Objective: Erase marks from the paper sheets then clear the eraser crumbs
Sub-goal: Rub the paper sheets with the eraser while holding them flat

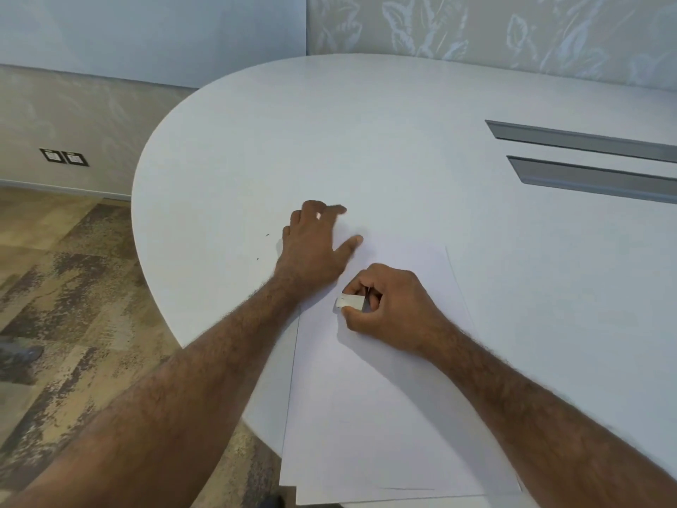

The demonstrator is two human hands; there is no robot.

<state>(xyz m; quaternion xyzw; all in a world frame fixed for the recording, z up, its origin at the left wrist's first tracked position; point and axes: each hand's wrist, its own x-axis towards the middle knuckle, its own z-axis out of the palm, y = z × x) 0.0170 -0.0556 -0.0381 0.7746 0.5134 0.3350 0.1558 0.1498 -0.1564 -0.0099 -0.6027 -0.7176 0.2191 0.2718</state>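
The white table [403, 148] fills most of the view. Its rounded edge curves down the left side, with floor beyond, and two long grey slots [586, 159] sit well off to the right. Between them lies a broad stretch of bare tabletop, so there is plenty of room to sweep forward or to the right. To the left the drop-off is near.

The paper sheets [384, 416] lie in a stack in front of the person. Their near corners appear to hang over the table's front edge, and a second sheet peeks out underneath at the bottom. The top sheet looks almost blank; only a faint line shows near its bottom edge, so my guess is that most of the erasing on it is done, though faint marks may be too light to see.

The left hand [315, 247] rests at the sheet's far left corner, fingers spread and thumb out, seemingly pressing down or brushing; the blur makes it hard to tell which. The right hand [388, 306] is curled around a small white eraser [350, 301], pinching it just above the paper.

A couple of dark crumbs [267, 235] lie on the table left of the hand, close to the edge, so clearing appears unfinished.
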